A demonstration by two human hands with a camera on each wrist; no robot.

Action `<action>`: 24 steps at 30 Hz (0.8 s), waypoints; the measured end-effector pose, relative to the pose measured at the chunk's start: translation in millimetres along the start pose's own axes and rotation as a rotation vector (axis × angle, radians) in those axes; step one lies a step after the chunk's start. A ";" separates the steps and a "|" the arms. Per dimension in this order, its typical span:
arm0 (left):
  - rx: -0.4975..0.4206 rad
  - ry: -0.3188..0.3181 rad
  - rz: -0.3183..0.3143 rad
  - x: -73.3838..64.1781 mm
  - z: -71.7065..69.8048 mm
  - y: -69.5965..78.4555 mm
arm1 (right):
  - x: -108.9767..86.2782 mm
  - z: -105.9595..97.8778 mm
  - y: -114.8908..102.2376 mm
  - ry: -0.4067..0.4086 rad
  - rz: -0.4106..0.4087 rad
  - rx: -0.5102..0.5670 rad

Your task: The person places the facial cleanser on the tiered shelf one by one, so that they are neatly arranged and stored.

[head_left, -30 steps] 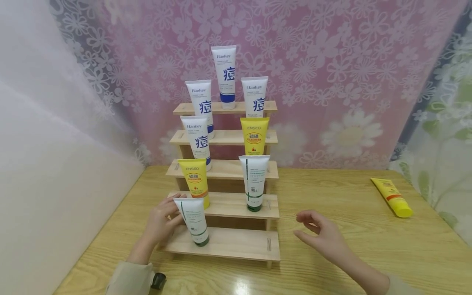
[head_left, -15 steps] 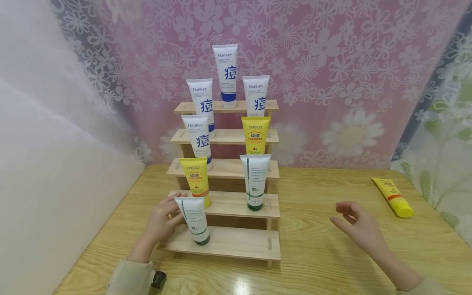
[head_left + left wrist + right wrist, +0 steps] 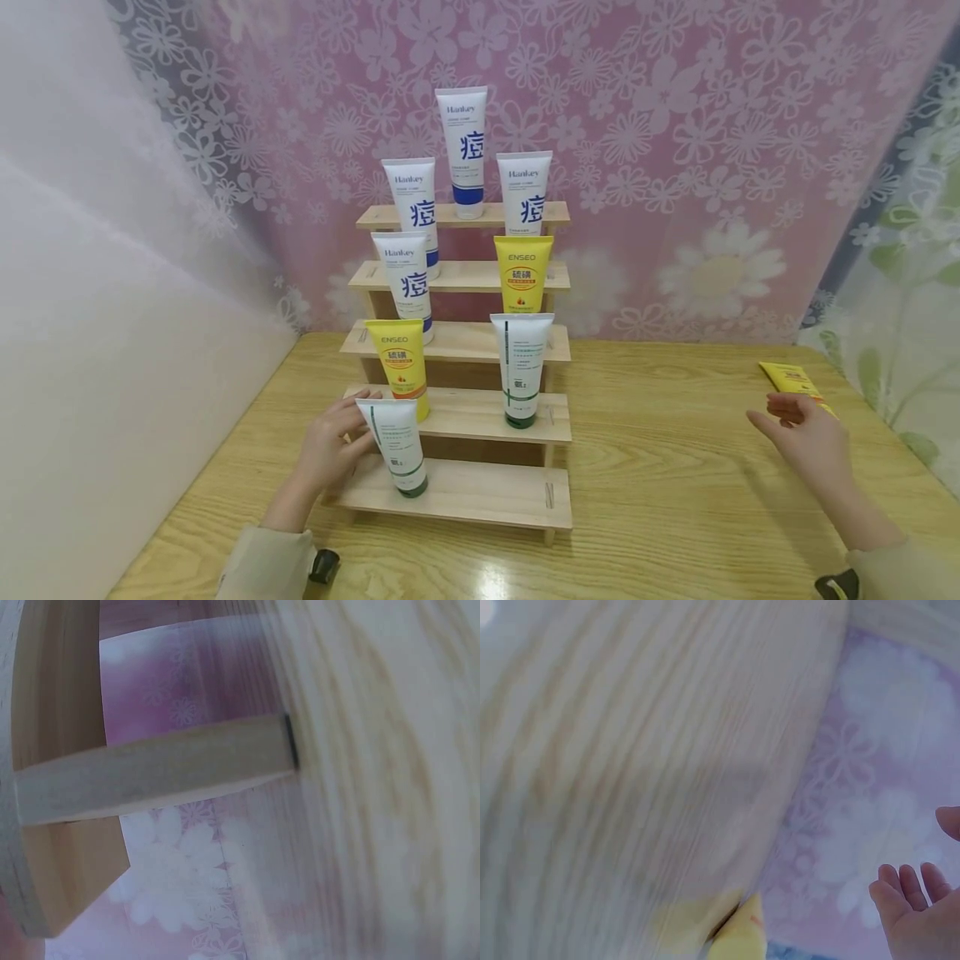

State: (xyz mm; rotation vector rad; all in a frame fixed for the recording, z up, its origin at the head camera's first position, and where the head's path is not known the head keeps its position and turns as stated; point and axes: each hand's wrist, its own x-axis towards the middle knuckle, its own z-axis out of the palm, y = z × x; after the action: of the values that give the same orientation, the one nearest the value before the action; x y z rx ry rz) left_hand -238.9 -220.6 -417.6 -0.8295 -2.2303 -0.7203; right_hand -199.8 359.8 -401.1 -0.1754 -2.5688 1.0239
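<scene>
My left hand (image 3: pixel 330 446) rests at the left end of the wooden tiered stand (image 3: pixel 487 497), its fingertips partly hidden behind a white tube with a green cap (image 3: pixel 397 446) on the lowest shelf. In the left wrist view, pieces of the stand (image 3: pixel 157 769) show close up. My right hand (image 3: pixel 810 437) is over the table at the right, fingers loosely bent and holding nothing. It overlaps the lower end of a yellow tube (image 3: pixel 795 381) lying there. In the right wrist view, the right hand (image 3: pixel 926 915) is spread apart from the yellow tube (image 3: pixel 740 937).
Higher shelves hold upright tubes: yellow ones (image 3: pixel 522 275) (image 3: pixel 397 358), another white-and-green one (image 3: pixel 522 371), and several white-and-blue ones (image 3: pixel 468 150). A floral backdrop (image 3: pixel 675 167) stands behind the wood-grain table (image 3: pixel 660 517). A white wall (image 3: pixel 112 333) borders the left side.
My right hand has moved right across the table, from beside the stand to the lying yellow tube, now covering its lower end. The left hand stays in place at the stand.
</scene>
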 end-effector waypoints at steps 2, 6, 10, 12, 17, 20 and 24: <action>0.002 0.003 0.003 0.1 -0.3 -0.2 | 4.5 -4.3 8.6 0.016 0.021 -0.029; -0.001 0.006 0.007 0.2 -0.9 -0.2 | 14.8 -11.3 21.9 0.017 0.044 -0.082; -0.002 0.002 0.002 0.5 -1.3 0.5 | 26.5 -16.0 34.8 0.043 0.071 -0.117; 0.001 -0.001 0.000 0.5 -1.4 0.8 | 31.2 -18.5 40.1 0.053 0.082 -0.130; 0.004 -0.001 0.003 0.3 -1.2 0.2 | 39.7 -22.6 50.2 0.033 0.123 -0.142; 0.004 -0.005 0.002 0.0 -0.6 -0.5 | 47.8 -24.7 65.5 -0.003 0.162 -0.131; 0.000 -0.012 -0.006 -0.7 0.1 -1.3 | 65.6 -23.4 112.4 -0.001 0.215 -0.132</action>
State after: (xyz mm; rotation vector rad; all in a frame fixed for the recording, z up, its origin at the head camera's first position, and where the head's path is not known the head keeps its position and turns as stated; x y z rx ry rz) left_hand -239.4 -221.7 -418.5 -0.8288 -2.2442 -0.7199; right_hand -253.9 472.8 -443.4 -0.4952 -2.6627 0.9254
